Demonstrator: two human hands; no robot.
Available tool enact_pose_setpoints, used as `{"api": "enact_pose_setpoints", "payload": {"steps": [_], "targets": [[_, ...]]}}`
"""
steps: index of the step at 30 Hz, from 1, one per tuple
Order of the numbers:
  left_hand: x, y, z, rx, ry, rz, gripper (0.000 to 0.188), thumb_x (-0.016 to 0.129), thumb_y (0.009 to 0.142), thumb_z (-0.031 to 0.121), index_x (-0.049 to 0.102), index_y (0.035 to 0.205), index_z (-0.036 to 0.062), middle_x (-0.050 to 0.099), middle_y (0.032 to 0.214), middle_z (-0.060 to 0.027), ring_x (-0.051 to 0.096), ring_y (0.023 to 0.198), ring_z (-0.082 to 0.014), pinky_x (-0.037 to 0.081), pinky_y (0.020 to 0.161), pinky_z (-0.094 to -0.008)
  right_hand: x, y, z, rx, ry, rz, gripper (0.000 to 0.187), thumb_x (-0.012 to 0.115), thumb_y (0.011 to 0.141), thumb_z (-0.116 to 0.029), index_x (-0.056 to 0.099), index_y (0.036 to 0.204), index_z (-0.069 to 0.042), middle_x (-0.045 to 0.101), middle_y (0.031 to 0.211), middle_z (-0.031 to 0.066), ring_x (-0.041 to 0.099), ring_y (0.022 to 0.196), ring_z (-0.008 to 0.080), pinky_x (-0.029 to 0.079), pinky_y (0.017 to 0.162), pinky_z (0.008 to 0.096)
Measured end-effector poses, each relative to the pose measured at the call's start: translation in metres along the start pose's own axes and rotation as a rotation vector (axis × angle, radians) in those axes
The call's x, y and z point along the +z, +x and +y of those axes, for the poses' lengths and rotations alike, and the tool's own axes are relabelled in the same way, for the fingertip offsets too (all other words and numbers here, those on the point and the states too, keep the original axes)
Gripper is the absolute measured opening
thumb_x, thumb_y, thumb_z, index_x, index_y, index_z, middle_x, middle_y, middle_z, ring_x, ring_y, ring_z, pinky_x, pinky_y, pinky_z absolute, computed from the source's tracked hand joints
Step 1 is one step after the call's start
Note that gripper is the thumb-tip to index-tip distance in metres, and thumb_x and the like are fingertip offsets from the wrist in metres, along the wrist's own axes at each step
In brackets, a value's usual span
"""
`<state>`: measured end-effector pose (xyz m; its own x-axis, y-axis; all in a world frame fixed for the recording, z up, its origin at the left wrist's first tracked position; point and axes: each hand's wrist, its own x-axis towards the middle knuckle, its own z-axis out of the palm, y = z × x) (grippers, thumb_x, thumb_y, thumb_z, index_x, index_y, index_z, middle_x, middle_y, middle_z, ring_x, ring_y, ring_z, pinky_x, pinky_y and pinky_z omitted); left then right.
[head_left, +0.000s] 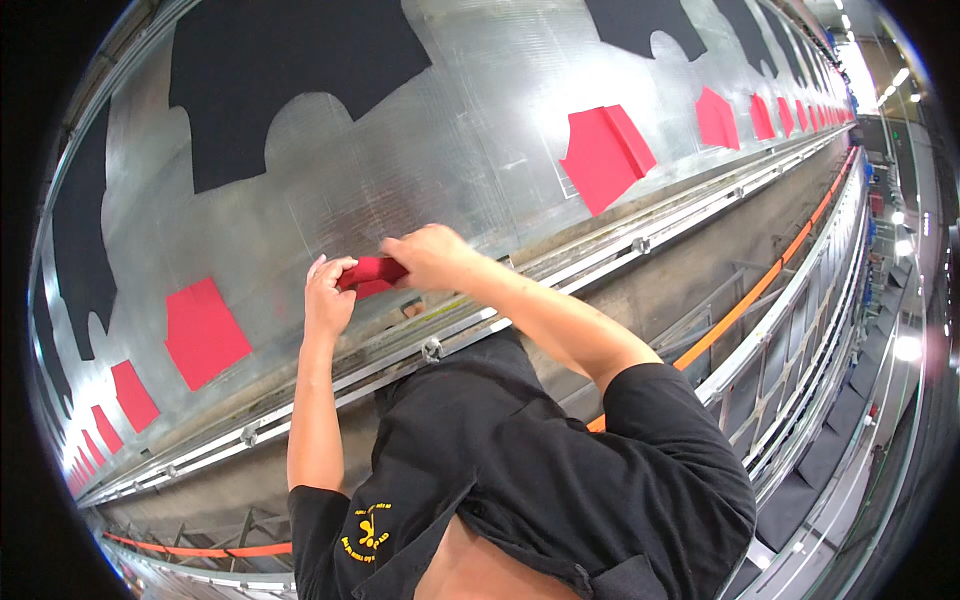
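i watch from far: fingers of left hand (327, 290) and right hand (432, 257) closed on red fabric piece (372, 274), one at each end, perhaps for even control. piece held at near edge of table (480, 150). other red pieces (208, 333) spaced in row, maybe for easy reach; black panels (290, 60) beyond.

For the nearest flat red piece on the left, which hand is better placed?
Probably the left hand: it is closer to that flat red piece, while the right hand is farther away. Both currently hold another red piece.
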<state>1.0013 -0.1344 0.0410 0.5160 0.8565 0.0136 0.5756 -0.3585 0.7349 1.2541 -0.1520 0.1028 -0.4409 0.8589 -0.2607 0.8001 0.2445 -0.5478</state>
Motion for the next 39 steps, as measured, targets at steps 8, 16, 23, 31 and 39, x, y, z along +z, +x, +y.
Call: {"api": "enact_pose_setpoints", "payload": {"steps": [8, 16, 23, 31, 39], "targets": [[-0.068, -0.068, 0.092, -0.103, -0.112, -0.184, 0.020, 0.075, 0.089, 0.015, 0.075, 0.106, 0.0029, 0.068, 0.083, -0.0142, 0.066, 0.083, -0.0338, 0.051, 0.080, -0.0423, -0.049, -0.110, 0.008, 0.042, 0.412, 0.053, 0.018, 0.080, 0.087, -0.017, 0.075, 0.095, -0.002, 0.067, 0.083, 0.0133, 0.064, 0.078, 0.0320, 0.050, 0.070, 0.0400], [-0.014, -0.083, 0.030, -0.348, -0.133, -0.021, 0.025, 0.072, 0.091, 0.011, 0.076, 0.116, 0.0070, 0.067, 0.089, -0.0123, 0.064, 0.077, -0.0261, 0.051, 0.072, -0.0378, -0.002, -0.069, 0.035, 0.376, 0.548, 0.129, 0.019, 0.072, 0.094, -0.007, 0.077, 0.112, -0.004, 0.076, 0.086, 0.0103, 0.067, 0.077, 0.0115, 0.054, 0.073, 0.0285], [-0.019, -0.045, -0.004, -0.517, -0.121, -0.021, 0.024, 0.072, 0.094, 0.023, 0.075, 0.110, 0.0047, 0.075, 0.093, -0.0166, 0.071, 0.082, -0.0250, 0.054, 0.076, -0.0363, 0.023, -0.031, 0.081, 0.356, 0.560, 0.192, 0.024, 0.066, 0.093, -0.004, 0.076, 0.115, -0.005, 0.076, 0.087, 0.0085, 0.068, 0.077, 0.0112, 0.055, 0.074, 0.0280], [-0.031, -0.022, -0.033, -0.494, -0.171, -0.036, 0.028, 0.070, 0.097, 0.030, 0.076, 0.106, 0.0047, 0.076, 0.099, -0.0145, 0.072, 0.093, -0.0279, 0.054, 0.082, -0.0391, 0.008, -0.004, 0.097, 0.409, 0.560, 0.137, 0.024, 0.062, 0.099, -0.004, 0.075, 0.118, -0.002, 0.077, 0.097, 0.0033, 0.069, 0.086, 0.0092, 0.056, 0.077, 0.0273], [-0.045, 0.011, -0.046, -0.572, -0.173, -0.077, 0.027, 0.069, 0.097, 0.032, 0.077, 0.104, 0.0070, 0.076, 0.102, -0.0123, 0.072, 0.096, -0.0288, 0.054, 0.084, -0.0401, -0.006, 0.025, 0.113, 0.430, 0.548, 0.179, 0.022, 0.066, 0.098, -0.006, 0.076, 0.117, -0.003, 0.077, 0.094, 0.0026, 0.066, 0.085, 0.0078, 0.053, 0.080, 0.0252]]}}
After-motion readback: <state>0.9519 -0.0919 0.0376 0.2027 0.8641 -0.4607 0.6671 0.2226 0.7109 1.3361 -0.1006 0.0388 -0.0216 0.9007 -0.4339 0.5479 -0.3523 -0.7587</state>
